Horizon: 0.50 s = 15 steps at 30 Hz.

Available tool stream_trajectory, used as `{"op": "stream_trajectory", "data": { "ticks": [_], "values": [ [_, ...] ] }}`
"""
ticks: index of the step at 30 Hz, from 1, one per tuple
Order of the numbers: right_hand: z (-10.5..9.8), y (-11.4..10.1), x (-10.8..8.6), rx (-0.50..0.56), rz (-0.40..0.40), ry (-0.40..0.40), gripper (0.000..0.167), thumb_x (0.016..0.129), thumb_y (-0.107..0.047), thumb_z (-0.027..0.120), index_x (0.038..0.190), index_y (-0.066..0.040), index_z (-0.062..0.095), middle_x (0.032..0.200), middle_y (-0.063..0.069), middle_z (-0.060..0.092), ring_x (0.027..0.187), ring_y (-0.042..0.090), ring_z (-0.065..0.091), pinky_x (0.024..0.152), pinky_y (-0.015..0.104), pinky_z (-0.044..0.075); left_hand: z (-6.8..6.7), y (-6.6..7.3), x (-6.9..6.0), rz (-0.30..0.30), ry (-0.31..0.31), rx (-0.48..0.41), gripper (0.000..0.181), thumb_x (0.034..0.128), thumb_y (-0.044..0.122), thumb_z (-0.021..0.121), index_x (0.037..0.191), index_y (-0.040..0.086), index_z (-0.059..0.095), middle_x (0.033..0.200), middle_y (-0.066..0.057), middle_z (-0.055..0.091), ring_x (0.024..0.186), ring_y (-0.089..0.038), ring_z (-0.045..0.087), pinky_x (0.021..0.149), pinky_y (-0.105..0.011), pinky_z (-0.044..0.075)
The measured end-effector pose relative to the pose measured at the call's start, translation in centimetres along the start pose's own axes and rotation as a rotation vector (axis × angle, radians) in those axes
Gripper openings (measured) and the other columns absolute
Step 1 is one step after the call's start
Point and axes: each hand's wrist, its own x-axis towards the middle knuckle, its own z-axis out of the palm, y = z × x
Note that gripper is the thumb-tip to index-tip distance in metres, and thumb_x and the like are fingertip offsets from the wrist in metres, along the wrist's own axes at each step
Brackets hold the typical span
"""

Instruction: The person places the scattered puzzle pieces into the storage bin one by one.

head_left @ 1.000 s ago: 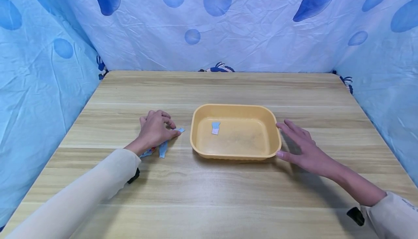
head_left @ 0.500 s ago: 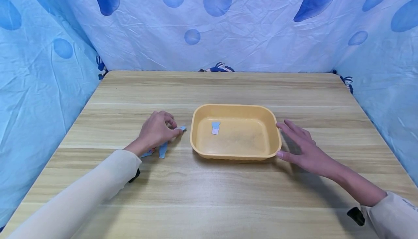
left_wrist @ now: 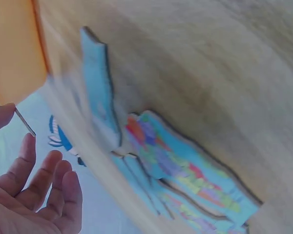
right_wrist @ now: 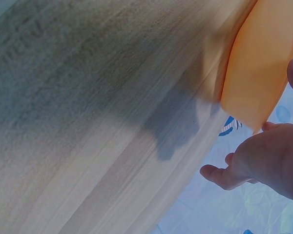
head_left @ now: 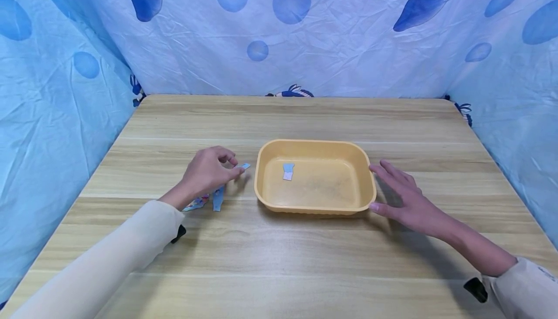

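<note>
1. Reading the head view as a clock face centred on the tray, we begin at about eight o'clock with a pale sleeve covering the left forearm.
2. Between eight and nine o'clock, we see patterned pieces partly hidden by the left wrist; the left wrist view shows them as flat blue pieces with multicoloured motifs, some overlapping.
3. At nine o'clock is the left grip, a bare hand: thumb and forefinger pinch one small piece, while the other fingers curve loosely.
4. Just below that hand, towards its six o'clock, we find a blue strip flat on the surface.
5. The pinched piece sits at the tray's nine o'clock, just outside the rim, and appears raised; the left wrist view shows it nearly edge-on.
6. Inside the yellow tray, near nine o'clock, we see a blue-and-whitish patch lying flat; we cannot tell whether it is one piece or two.
7. Between three and four o'clock, the right grip is spread, thumb and fingertips at the tray's end.
8. At twelve o'clock hangs a blue patterned cloth.
</note>
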Motion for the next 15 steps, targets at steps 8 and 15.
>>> {"op": "stream_trajectory", "data": {
  "ticks": [8,15],
  "values": [
    [0.0,-0.1,-0.1,0.003,-0.004,0.003,0.082,0.088,-0.040,0.068,0.154,-0.030,0.020,0.160,0.013,0.004,0.140,0.047,0.003,0.093,0.077,0.016,-0.9,1.2,-0.4,0.014,0.020,-0.062,0.026,0.0817,0.039,0.074,0.093,0.016,0.071,0.118,-0.005,0.065,0.109,-0.028,0.059,0.087,-0.045,0.048],
    [-0.1,-0.2,-0.1,0.002,-0.003,0.002,0.082,0.088,-0.040,0.068,0.154,-0.029,0.020,0.160,0.014,0.004,0.141,0.047,0.003,0.093,0.077,0.015,-1.4,2.4,-0.7,0.040,0.041,-0.100,0.025,0.0813,0.039,0.074,0.093,0.017,0.071,0.118,0.000,0.065,0.108,-0.024,0.058,0.084,-0.042,0.049]
  ]
}}
